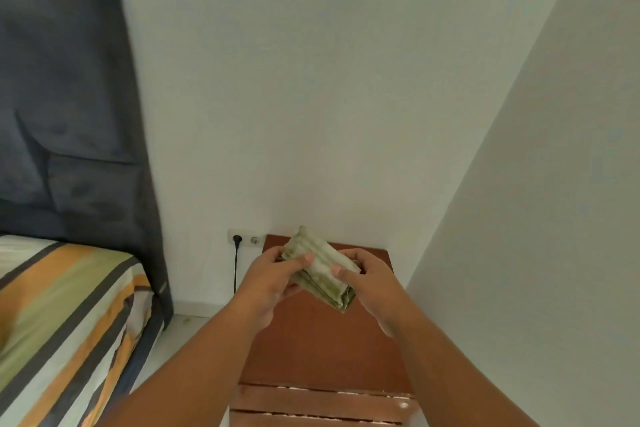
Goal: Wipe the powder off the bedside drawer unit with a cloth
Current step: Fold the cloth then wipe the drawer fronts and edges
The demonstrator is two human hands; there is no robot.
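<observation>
The left hand [273,274] and right hand [363,276] each pinched one side of the folded green cloth [320,270], thumbs on top, probably to refold it. The cloth was held above the brown bedside drawer unit [322,347], not touching it.

Folded, ribbed pale-green cloth [322,274] above reddish-brown wooden bedside drawer unit [322,340]
</observation>
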